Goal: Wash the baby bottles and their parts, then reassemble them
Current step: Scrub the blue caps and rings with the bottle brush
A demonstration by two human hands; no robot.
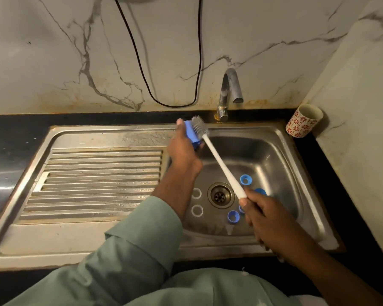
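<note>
My left hand (182, 149) grips a blue bottle part (191, 134) above the sink's back left corner. My right hand (265, 219) holds the white handle of a bottle brush (221, 166), whose grey bristle head (199, 124) lies against the blue part. In the steel sink basin (274, 155) lie blue rings, one (245, 180) right of the handle, one (233, 216) near my right thumb and another (261, 191) partly hidden behind my right hand. Two clear round pieces (196, 193) (197, 210) lie left of the drain (220, 195).
A metal tap (229, 89) stands behind the basin with no water running. The ribbed draining board (97, 182) stretches to the left. A flower-patterned cup (303, 120) leans in the right corner. A black cable (142, 69) hangs down the marble wall.
</note>
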